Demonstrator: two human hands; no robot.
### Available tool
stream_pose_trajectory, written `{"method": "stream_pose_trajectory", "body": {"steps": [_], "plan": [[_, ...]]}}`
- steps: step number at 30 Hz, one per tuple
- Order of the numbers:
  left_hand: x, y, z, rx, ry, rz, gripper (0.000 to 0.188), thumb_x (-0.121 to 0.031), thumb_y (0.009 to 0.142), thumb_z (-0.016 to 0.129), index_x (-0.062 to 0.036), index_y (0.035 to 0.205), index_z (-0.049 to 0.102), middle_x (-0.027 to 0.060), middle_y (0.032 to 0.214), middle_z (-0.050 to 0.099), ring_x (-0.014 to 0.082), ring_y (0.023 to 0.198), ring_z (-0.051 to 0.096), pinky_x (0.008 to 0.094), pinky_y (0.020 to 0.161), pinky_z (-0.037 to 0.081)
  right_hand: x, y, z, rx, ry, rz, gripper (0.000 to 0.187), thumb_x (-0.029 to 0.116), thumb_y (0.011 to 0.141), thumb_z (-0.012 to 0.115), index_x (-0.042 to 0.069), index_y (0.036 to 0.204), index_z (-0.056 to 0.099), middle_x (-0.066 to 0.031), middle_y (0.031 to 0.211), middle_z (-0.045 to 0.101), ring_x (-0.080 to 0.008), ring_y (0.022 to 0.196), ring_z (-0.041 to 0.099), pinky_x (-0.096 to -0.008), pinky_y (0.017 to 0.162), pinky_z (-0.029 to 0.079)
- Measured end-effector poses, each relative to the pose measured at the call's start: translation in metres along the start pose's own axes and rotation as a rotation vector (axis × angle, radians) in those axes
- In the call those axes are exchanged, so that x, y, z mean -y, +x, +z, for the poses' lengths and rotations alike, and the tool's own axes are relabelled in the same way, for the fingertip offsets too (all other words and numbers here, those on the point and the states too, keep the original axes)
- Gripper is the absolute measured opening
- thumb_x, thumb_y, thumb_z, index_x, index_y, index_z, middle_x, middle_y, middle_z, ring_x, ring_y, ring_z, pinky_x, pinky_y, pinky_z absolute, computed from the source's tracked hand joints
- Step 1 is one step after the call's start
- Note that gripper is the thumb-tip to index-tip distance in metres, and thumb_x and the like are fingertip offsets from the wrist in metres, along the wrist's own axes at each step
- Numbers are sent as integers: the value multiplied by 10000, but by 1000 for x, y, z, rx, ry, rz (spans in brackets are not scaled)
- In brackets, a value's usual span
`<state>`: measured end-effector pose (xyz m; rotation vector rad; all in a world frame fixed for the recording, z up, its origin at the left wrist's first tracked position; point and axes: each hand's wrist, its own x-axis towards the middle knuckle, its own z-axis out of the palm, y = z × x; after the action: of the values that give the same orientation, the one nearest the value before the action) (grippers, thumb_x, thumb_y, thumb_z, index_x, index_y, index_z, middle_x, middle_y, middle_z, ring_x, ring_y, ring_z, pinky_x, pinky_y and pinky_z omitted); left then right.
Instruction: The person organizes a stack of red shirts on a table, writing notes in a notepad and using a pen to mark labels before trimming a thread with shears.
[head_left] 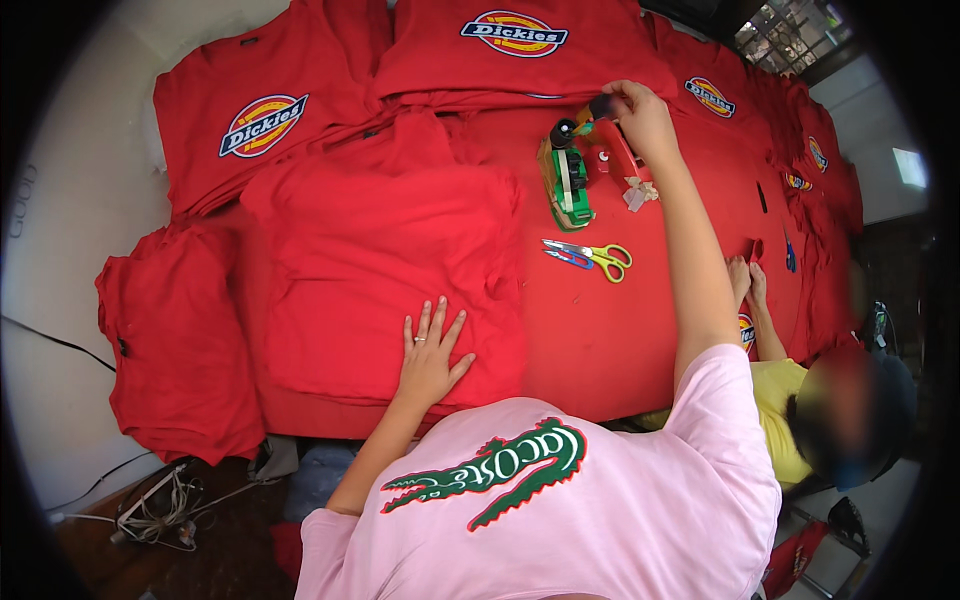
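My left hand (431,352) lies flat on a red shirt (395,270), fingers spread and a ring on one of them. At the far side of the table, my right hand (646,122) has its fingers closed on the black end of a red hand-held dispenser (615,150); its exact kind is unclear. Crumpled pale scraps (640,194) cling near its lower end. Just left of it is a green and black hand-held dispenser (568,185). Closer to me lie scissors with yellow-green handles (611,262) and small blue snips (570,258).
Red shirts with round chest emblems (263,126) lie along the far side, and a folded red pile (180,340) hangs at the left edge. At right, a co-worker in yellow (778,410) handles red cloth. Tangled cables (170,510) lie at lower left.
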<state>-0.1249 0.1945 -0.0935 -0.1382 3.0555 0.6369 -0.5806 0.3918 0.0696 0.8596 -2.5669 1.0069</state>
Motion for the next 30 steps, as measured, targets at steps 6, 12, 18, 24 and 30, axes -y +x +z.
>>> {"method": "stream_pose_trajectory", "body": {"steps": [6,12,18,24,30], "plan": [[-1,4,0,-2,-55,-19,732,-446,931,681,-189,1575,448,138,1714,224,369,1579,190,598,1252,120,-30,21,2,579,135,-101,397,-145,867,570,47,1170,738,-103,1101,745,-202,984,709,-342,834,576],[0,3,-5,-34,-52,-39,725,-462,902,700,-176,1536,495,140,1692,279,345,1570,229,589,1253,147,10,10,18,551,-78,59,326,228,826,768,85,1119,754,-82,956,769,-233,903,741,-365,765,571],[-6,-9,-8,-25,-141,100,721,-495,857,731,-112,1443,559,182,1610,373,378,1524,296,563,1251,194,5,11,69,403,-569,-371,184,207,827,678,115,954,775,-139,874,759,-331,865,734,-472,816,553],[-15,-28,15,-5,-195,289,648,-513,823,774,-82,1286,637,181,1387,532,382,1334,489,556,1127,381,58,-12,19,17,-561,-379,120,162,912,682,59,901,744,-133,864,752,-259,834,714,-444,760,557],[-24,-28,-4,-42,-184,413,505,-416,864,764,-85,1230,657,168,1317,580,384,1269,551,529,1098,418,101,-109,-33,-24,262,17,179,110,917,710,75,1078,778,-88,927,770,-179,849,723,-350,779,539]]}}
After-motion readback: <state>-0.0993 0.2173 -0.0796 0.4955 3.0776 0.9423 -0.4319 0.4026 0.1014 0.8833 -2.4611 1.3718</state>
